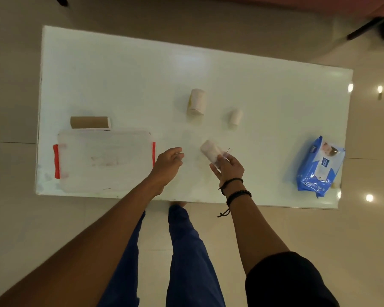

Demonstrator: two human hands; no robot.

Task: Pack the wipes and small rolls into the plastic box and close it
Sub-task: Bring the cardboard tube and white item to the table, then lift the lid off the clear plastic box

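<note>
A clear plastic box [104,160] with red side latches and its lid on lies at the table's front left. My left hand [167,162] hovers just right of it, fingers loosely curled, holding nothing. My right hand [228,168] grips a small white wrapped roll [210,149] near the table's middle front. Two more white rolls lie farther back: a larger one [197,101] and a smaller one [235,117]. A brown cardboard tube [90,122] rests just behind the box. The blue wipes pack [319,167] sits at the front right.
The white table [131,74] stands on a pale tiled floor. Its front edge runs just before my legs. A dark chair leg [364,29] shows at the far right beyond the table.
</note>
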